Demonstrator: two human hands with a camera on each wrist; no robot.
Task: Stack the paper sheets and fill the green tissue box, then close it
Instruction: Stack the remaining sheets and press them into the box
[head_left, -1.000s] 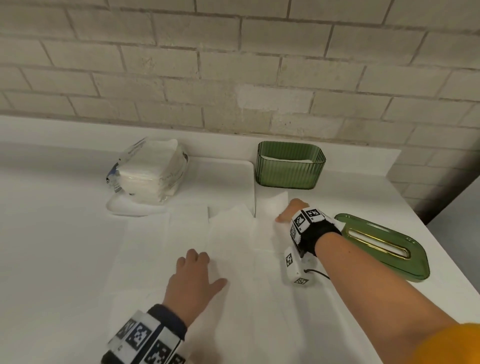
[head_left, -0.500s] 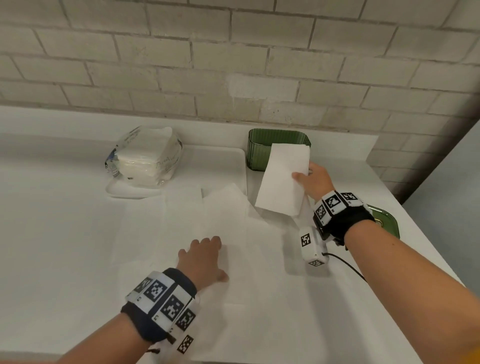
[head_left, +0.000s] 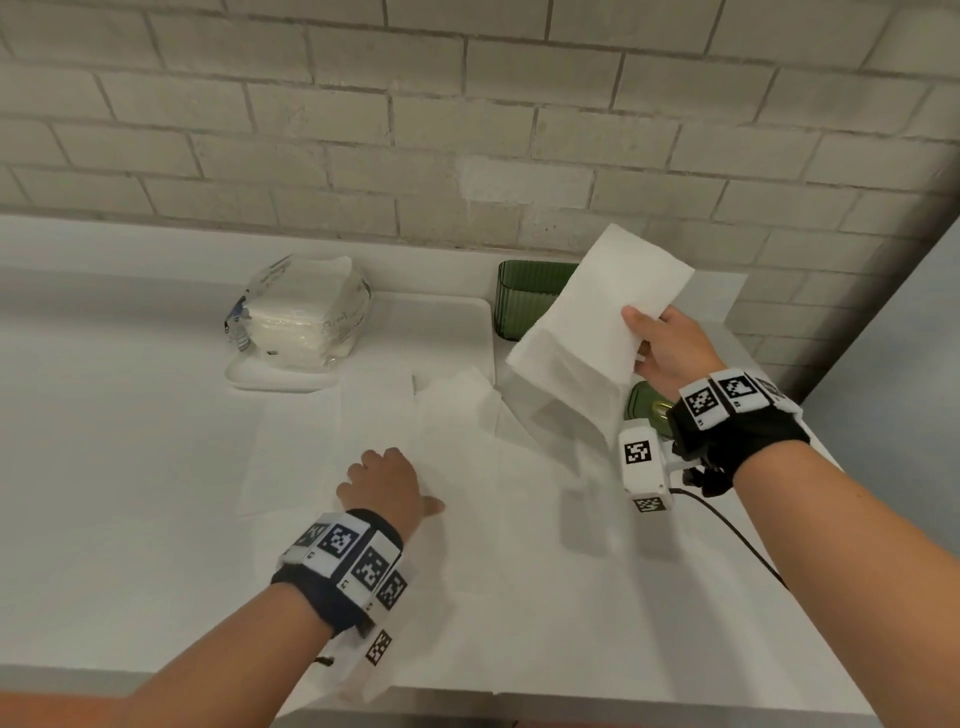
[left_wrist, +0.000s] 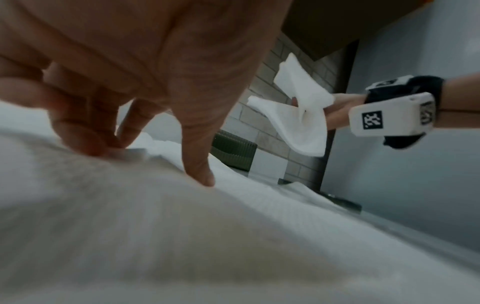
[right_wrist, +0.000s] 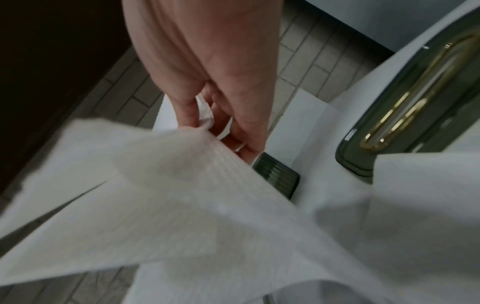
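Note:
My right hand (head_left: 641, 338) pinches a white paper sheet (head_left: 587, 322) by its right edge and holds it in the air, hanging in front of the green ribbed tissue box (head_left: 524, 299). In the right wrist view the thumb and fingers (right_wrist: 187, 115) pinch the sheet (right_wrist: 155, 174) above the box (right_wrist: 278, 174). The green lid (right_wrist: 405, 115) with its gold slot lies top up to the right, mostly hidden in the head view. My left hand (head_left: 384, 478) rests palm down on overlapping sheets (head_left: 457, 441) spread on the counter, fingertips (left_wrist: 200, 176) pressing on them.
A plastic pack of white tissues (head_left: 301, 312) sits on a white tray (head_left: 275, 376) at the back left. A brick wall (head_left: 467, 130) runs behind the counter. The counter's front edge (head_left: 571, 699) is close to me. A black cable (head_left: 737, 540) trails from my right wrist.
My right hand has lifted the sheet off the counter, up and to the right, now higher in front of the box. The left hand stays pressing on the spread sheets.

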